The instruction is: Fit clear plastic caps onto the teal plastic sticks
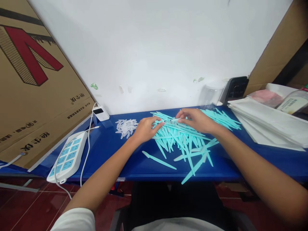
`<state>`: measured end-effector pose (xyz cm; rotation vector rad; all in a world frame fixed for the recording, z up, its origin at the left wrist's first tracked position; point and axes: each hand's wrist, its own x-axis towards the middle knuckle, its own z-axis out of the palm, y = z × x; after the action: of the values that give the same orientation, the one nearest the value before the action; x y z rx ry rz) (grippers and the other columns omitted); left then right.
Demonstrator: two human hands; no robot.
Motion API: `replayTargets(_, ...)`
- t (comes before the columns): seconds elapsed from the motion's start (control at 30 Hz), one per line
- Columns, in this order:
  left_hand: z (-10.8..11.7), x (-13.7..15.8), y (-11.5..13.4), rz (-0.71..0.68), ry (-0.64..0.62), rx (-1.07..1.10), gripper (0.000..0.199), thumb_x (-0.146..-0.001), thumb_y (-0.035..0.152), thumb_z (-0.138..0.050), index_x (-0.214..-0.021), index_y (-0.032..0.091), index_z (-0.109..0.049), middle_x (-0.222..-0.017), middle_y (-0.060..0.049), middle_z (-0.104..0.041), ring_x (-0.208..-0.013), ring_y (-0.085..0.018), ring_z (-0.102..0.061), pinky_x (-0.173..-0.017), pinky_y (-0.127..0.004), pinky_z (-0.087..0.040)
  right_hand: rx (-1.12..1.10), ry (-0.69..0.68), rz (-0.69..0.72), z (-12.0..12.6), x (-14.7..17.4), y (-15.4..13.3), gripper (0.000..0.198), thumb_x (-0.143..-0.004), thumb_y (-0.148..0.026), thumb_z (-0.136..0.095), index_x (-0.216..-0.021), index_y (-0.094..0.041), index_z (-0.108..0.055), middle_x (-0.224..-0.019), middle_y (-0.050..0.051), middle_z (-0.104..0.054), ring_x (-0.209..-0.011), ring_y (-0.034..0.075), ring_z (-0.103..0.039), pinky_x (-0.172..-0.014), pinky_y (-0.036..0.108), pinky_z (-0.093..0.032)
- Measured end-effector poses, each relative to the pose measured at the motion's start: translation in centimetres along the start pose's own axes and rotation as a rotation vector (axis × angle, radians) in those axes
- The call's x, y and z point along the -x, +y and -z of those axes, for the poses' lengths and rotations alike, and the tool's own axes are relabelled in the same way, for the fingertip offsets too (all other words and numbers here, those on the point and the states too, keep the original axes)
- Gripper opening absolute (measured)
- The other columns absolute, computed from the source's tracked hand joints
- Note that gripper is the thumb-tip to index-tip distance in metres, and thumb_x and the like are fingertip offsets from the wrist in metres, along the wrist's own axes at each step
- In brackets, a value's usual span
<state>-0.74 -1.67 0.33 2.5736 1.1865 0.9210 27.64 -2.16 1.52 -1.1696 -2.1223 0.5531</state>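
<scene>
A big loose heap of slim teal sticks [173,138], which look like eyebrow razors with narrow blade-like heads, covers the middle of the blue table [103,154]. Over the heap's back left side, my left hand [147,129] is closed, thumb and fingers pinching a teal razor. Close by on the right, my right hand [196,120] pinches the pale head end of a razor between thumb and fingers. A small pile of translucent white caps [126,127] lies left of my left hand. One single razor [158,160] rests apart near the front edge.
More teal razors [222,118] lie in neat rows behind my right forearm. White bags [269,125] are stacked at the right, beside a black device [237,89]. A power strip [68,157] with cables and a small white box [101,113] sit left, near a large carton [40,89].
</scene>
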Motion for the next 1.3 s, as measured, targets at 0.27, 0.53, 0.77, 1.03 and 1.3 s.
replayTargets(0.27, -0.8, 0.2, 0.6, -0.114, -0.1, 0.052, 0.038, -0.103, 0.052, -0.056, -0.099, 0.018, -0.071, -0.083, -0.004, -0.071, -0.068, -0.016, -0.06, -0.065, -0.026, -0.039, -0.189, -0.062, 0.072, -3.3, 0.2, -2.6, 0.028, -0.091, -0.05, -0.072, -0.099, -0.024, -0.072, -0.087, 0.004, -0.079, -0.086, 0.024, -0.073, -0.081, 0.038, -0.05)
replayTargets(0.53, 3.2, -0.5, -2.1, 0.101, -0.035, -0.442, 0.035, -0.107, 0.046, -0.047, -0.109, 0.02, -0.069, -0.103, -0.012, -0.076, -0.092, -0.028, -0.07, -0.075, -0.033, -0.044, 0.14, 0.123, -0.08, 0.9, 0.1, 0.2, 0.028, -0.092, -0.043, -0.069, -0.114, -0.024, -0.072, -0.096, 0.006, -0.08, -0.086, 0.027, -0.073, -0.076, 0.038, -0.051)
replayTargets(0.77, 7.5, 0.2, -7.6, 0.516, -0.206, -0.833, 0.036, -0.1, 0.043, -0.054, -0.109, 0.015, -0.074, -0.109, -0.022, -0.073, -0.104, -0.038, -0.069, -0.082, -0.04, -0.05, 0.704, 0.299, -0.532, 7.2, 1.4, 5.5, 0.024, -0.091, -0.035, -0.069, -0.106, -0.019, -0.078, -0.105, 0.012, -0.08, -0.095, 0.031, -0.07, -0.07, 0.038, -0.042)
replayTargets(1.03, 5.6, -0.3, -4.8, 0.203, -0.155, -0.225, 0.044, -0.092, 0.061, -0.063, -0.096, 0.021, -0.078, -0.079, -0.005, -0.067, -0.07, -0.02, -0.061, -0.066, -0.029, -0.041, 0.646, 0.167, -0.368, 6.8, 1.2, 5.4, 0.029, -0.095, -0.037, -0.063, -0.107, -0.015, -0.078, -0.105, 0.013, -0.079, -0.095, 0.027, -0.067, -0.08, 0.035, -0.044)
replayTargets(1.3, 2.8, 0.2, 0.5, -0.041, -0.673, 0.308, 0.049, -0.061, 0.06, -0.091, -0.089, 0.021, -0.079, -0.061, 0.005, -0.039, -0.053, -0.011, -0.034, -0.052, -0.027, -0.023, 0.3, 0.022, -0.056, 0.9, -0.1, 2.1, 0.029, -0.094, -0.046, -0.061, -0.09, -0.022, -0.077, -0.072, 0.004, -0.072, -0.064, 0.02, -0.061, -0.061, 0.032, -0.039)
